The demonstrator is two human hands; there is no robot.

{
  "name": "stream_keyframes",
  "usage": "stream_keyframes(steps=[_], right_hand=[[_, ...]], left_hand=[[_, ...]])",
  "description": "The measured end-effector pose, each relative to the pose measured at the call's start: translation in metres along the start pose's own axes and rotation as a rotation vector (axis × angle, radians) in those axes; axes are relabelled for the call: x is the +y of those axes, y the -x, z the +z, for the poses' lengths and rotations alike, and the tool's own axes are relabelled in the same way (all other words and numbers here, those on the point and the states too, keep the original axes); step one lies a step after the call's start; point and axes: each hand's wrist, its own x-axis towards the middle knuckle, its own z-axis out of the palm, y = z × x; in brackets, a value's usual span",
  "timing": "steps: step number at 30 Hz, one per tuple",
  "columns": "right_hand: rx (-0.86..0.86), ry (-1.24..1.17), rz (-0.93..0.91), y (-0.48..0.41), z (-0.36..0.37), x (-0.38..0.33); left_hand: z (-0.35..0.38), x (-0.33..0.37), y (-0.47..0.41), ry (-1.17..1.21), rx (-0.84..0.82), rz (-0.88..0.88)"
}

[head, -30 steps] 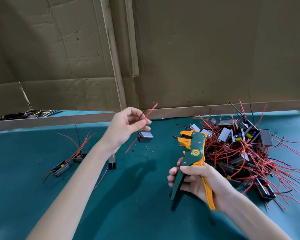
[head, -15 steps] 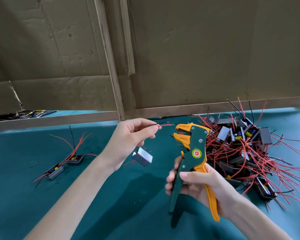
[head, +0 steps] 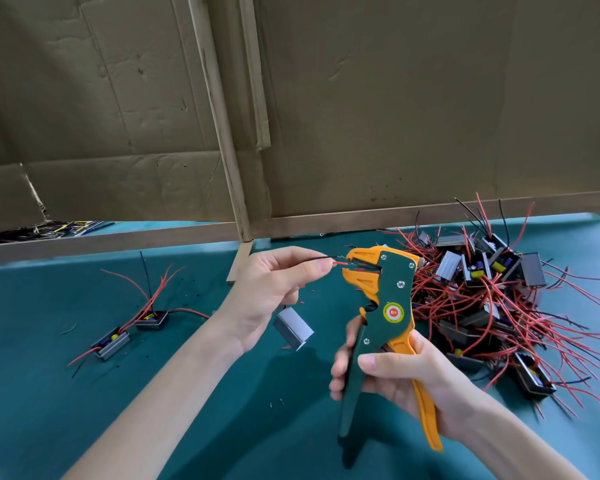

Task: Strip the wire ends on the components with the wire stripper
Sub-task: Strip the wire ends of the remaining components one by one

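Left hand (head: pixel 267 292) pinches thin floppy wires (head: pixel 329 260) near tips, small light component (head: pixel 293 328) dangling; right hand (head: pixel 395 379) grips wire stripper (head: pixel 383 306) handles, unsqueezed; hold close to stripper mouth.

On my feed the left hand (head: pixel 271 292) and right hand (head: pixel 406 382) are bare. The left forearm (head: pixel 174 393) and right forearm (head: pixel 520 441) run uncovered to the bottom edge of my view, and the thumbnails (head: pixel 367 359) I can see are short and plain.
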Motion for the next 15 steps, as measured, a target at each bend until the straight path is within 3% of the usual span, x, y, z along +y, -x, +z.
stream_keyframes(steps=[6, 15], right_hand=[[-0.016, 0.008, 0.008, -0.0004, 0.0009, -0.001], [-0.008, 0.034, 0.007, 0.0007, 0.0001, 0.0009]], left_hand=[[0.0009, -0.0015, -0.0009, -0.026, 0.044, -0.019], [0.0, -0.0007, 0.0009, -0.079, -0.016, -0.042]])
